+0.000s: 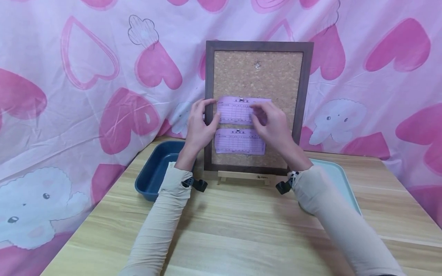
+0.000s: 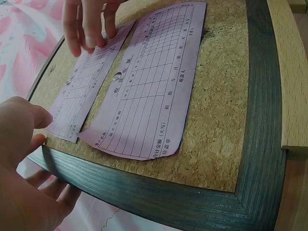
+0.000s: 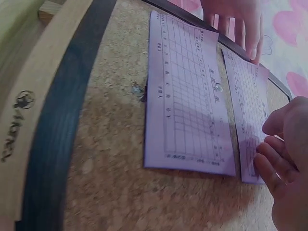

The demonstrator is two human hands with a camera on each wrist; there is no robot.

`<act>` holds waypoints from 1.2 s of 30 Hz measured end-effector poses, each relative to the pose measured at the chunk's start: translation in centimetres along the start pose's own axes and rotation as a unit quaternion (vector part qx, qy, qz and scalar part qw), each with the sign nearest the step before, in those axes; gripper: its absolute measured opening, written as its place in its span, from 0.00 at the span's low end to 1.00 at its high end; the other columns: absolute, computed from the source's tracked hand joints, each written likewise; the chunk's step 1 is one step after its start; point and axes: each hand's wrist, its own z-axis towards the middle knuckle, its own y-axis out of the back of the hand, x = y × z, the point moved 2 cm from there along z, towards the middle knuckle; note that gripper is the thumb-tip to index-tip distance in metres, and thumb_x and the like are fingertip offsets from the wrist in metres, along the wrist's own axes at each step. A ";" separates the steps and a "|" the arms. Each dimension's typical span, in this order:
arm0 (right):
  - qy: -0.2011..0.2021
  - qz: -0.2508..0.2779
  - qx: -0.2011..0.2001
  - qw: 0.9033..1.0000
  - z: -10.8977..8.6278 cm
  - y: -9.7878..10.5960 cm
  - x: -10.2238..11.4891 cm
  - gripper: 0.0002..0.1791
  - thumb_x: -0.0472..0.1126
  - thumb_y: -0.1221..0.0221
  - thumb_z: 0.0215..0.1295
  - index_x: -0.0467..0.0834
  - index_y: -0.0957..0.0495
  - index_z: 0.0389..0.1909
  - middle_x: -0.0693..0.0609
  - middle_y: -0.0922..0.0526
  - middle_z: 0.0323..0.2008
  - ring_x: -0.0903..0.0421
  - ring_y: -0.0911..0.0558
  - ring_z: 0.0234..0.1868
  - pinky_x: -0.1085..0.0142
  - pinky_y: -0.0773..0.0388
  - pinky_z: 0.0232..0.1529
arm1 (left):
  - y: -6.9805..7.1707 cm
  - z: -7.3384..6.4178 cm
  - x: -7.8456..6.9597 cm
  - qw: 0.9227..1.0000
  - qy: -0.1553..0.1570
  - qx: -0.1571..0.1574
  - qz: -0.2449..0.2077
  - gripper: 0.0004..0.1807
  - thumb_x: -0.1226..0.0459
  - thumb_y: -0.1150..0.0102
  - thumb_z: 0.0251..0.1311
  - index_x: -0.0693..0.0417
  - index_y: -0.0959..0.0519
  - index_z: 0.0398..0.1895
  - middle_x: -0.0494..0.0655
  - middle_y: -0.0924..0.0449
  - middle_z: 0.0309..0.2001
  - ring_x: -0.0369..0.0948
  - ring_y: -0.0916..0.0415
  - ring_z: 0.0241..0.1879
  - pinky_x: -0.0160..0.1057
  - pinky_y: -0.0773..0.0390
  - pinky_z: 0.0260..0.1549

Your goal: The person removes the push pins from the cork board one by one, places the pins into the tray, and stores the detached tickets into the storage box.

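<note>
A framed corkboard (image 1: 276,78) stands upright with two pink printed slips on it. The upper slip (image 1: 235,112) and the lower slip (image 1: 238,142) each have a silvery pin (image 2: 117,76) near the top middle. My left hand (image 1: 200,128) grips the board's left edge; its thumb lies at the upper slip's corner, with fingers around the frame (image 2: 120,183). On the upper slip's right part, my right hand (image 1: 274,124) rests its bent fingertips (image 3: 262,161). That hand covers the slip's right end in the head view.
A small wooden easel (image 1: 241,177) supports the board. Left of it sits a dark blue tray (image 1: 152,195) with something white inside, partly behind my left forearm. To the right lies a pale green tray (image 1: 340,174), partly hidden by my sleeve. Small silvery pins (image 1: 257,64) cluster high on the cork.
</note>
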 end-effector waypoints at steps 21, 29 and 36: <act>-0.063 -0.034 -0.024 0.997 3.3 -1.6 1.6 0.12 0.40 0.36 0.76 0.38 0.12 0.52 0.45 0.12 0.41 0.51 0.15 0.39 0.60 0.19 0.44 | -0.5 0.5 0.4 0.999 -0.006 -0.048 -0.005 0.11 0.58 0.36 0.76 0.57 0.13 0.48 0.58 0.25 0.71 0.49 0.32 0.77 0.54 0.28 0.75; -0.059 -0.024 -0.034 0.997 3.9 -1.8 1.6 0.10 0.38 0.36 0.75 0.38 0.11 0.49 0.45 0.11 0.39 0.52 0.15 0.37 0.63 0.21 0.42 | -0.6 0.6 0.6 0.999 -0.003 -0.050 -0.008 0.12 0.58 0.36 0.76 0.58 0.14 0.48 0.58 0.24 0.70 0.50 0.31 0.76 0.56 0.23 0.71; -0.070 -0.019 -0.029 0.997 4.1 -1.9 1.7 0.09 0.38 0.35 0.75 0.38 0.12 0.48 0.45 0.11 0.40 0.52 0.15 0.37 0.64 0.20 0.42 | -0.6 0.6 0.5 0.999 0.012 -0.041 -0.015 0.12 0.57 0.36 0.75 0.57 0.13 0.49 0.58 0.25 0.71 0.52 0.31 0.76 0.58 0.25 0.72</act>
